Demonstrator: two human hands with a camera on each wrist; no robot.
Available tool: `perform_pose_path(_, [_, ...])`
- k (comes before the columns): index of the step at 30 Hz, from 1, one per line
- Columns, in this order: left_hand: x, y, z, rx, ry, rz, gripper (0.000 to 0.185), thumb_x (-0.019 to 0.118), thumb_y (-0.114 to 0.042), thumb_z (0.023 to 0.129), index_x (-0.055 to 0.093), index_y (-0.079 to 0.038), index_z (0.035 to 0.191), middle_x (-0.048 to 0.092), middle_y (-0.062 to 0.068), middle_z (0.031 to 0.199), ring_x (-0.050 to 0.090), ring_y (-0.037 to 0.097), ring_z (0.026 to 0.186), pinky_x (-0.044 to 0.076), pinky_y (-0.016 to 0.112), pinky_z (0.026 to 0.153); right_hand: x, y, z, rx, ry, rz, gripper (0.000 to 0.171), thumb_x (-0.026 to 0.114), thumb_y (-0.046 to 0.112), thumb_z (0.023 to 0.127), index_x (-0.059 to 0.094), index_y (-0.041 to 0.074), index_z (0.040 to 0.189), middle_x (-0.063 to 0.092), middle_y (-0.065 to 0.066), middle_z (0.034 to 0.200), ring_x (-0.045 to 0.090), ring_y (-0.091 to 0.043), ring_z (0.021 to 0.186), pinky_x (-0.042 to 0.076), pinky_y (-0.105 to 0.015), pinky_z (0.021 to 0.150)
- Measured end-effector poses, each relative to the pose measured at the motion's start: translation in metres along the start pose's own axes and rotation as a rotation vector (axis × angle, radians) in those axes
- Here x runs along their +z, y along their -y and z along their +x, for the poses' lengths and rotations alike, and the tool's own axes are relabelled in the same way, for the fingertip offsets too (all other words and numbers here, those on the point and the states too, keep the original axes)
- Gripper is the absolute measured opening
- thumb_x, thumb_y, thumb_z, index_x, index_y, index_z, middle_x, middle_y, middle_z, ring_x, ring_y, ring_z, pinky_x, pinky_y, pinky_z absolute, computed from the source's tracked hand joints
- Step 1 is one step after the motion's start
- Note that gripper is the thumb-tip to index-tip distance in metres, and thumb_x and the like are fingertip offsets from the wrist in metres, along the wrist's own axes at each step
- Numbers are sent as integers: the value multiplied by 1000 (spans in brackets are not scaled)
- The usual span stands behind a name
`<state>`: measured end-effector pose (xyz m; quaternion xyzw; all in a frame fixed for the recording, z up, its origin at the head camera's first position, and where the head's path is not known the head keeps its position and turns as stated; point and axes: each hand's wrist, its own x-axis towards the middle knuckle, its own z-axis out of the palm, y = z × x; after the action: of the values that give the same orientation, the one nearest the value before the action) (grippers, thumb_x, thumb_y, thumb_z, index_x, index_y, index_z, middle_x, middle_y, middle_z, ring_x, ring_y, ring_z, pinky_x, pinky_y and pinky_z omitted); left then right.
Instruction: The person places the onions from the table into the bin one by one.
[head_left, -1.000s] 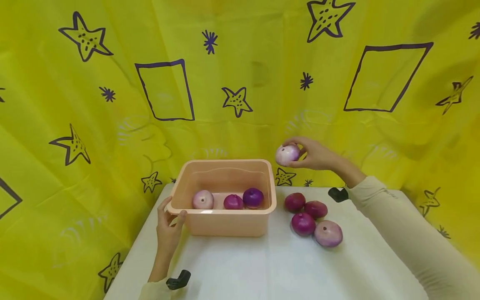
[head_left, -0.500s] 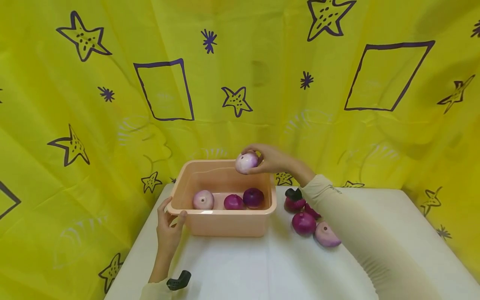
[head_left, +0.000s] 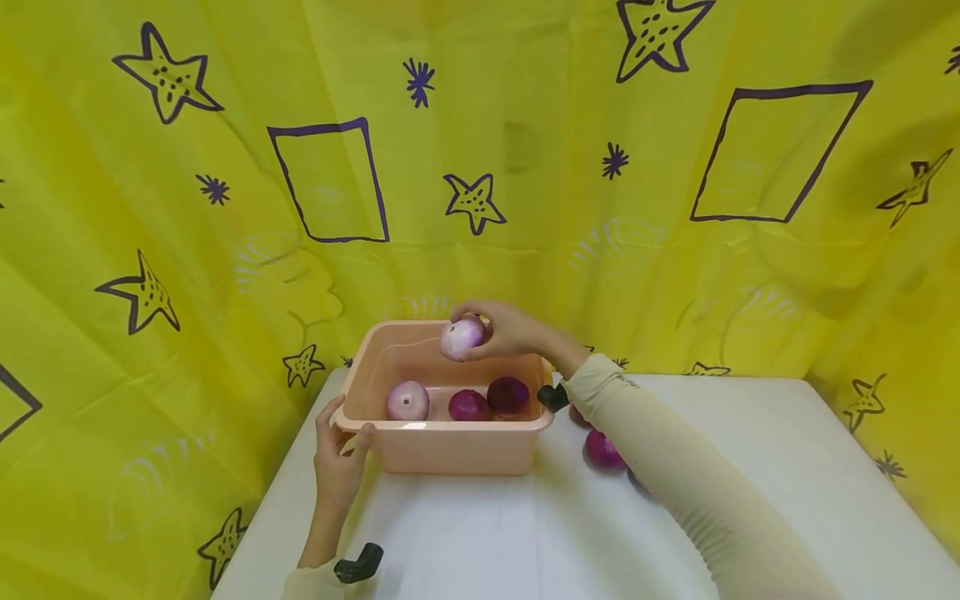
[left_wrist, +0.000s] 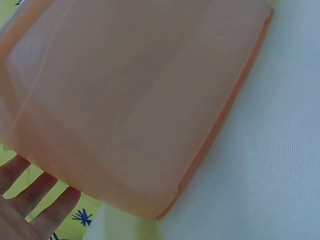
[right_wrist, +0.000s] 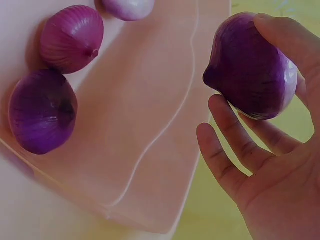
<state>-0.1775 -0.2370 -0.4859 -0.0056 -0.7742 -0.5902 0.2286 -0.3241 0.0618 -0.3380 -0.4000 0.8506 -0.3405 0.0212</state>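
Observation:
A peach plastic tub (head_left: 457, 448) stands on the table. My right hand (head_left: 510, 329) grips a pale purple-and-white onion (head_left: 462, 338) above the tub's inside, toward its back wall. From the right wrist view, that onion (right_wrist: 250, 67) shows a dark purple side, pinched between thumb and fingers. Inside the tub lie a pale onion (head_left: 408, 402) at the left, a magenta onion (head_left: 468, 406) and a dark purple onion (head_left: 507, 395) at the right. My left hand (head_left: 339, 467) holds the tub's front left corner, thumb at the front rim; its fingers (left_wrist: 60, 207) touch the wall.
Right of the tub, a loose magenta onion (head_left: 604, 451) sits on the white tablecloth (head_left: 465, 533). Others beside it are mostly hidden by the right sleeve (head_left: 675, 475). A yellow curtain (head_left: 525, 125) with drawn stars hangs close behind and around the table.
My right hand has carried the pale onion leftward, from beyond the tub's right side to above its inside, and slightly lower. The left hand stays on the corner.

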Motion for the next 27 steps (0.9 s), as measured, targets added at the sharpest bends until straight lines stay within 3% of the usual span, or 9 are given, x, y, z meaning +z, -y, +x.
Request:
perform_pose_path(8, [0,0,0,5,9,-1,67,67,-13,99,32,-19,156,45,16,156,55,42,130,49,10,85,2,-1,1,16,15,1,55,88,25,83,62,13,130,65,-7,125,61,-25,110,53,-38,97])
perform_pose_path(11, [0,0,0,8,10,1,67,67,-13,99,32,-19,156,44,17,157,54,42,130,49,10,85,3,-1,1,44,37,39,64,87,24,84,56,13,139,61,-13,133,63,-31,116,53,-43,98])
perform_pose_path(15, [0,1,0,8,10,-3,67,67,-12,99,32,-18,156,45,17,156,54,42,130,49,10,85,3,0,1,64,54,54,84,85,27,86,40,18,155,47,-17,153,50,-43,135,47,-55,107])
perform_pose_path(18, [0,1,0,4,6,-1,67,67,-12,99,32,-18,156,45,17,156,54,43,130,48,10,86,2,0,-1,58,49,27,91,85,31,86,33,21,160,39,-14,161,40,-44,143,41,-58,111])
perform_pose_path(27, [0,-1,0,1,10,-5,67,67,-12,99,32,-19,156,45,18,156,54,43,130,48,10,85,-9,-4,-12,11,12,42,88,84,23,86,35,9,158,38,-19,160,41,-48,141,43,-58,109])
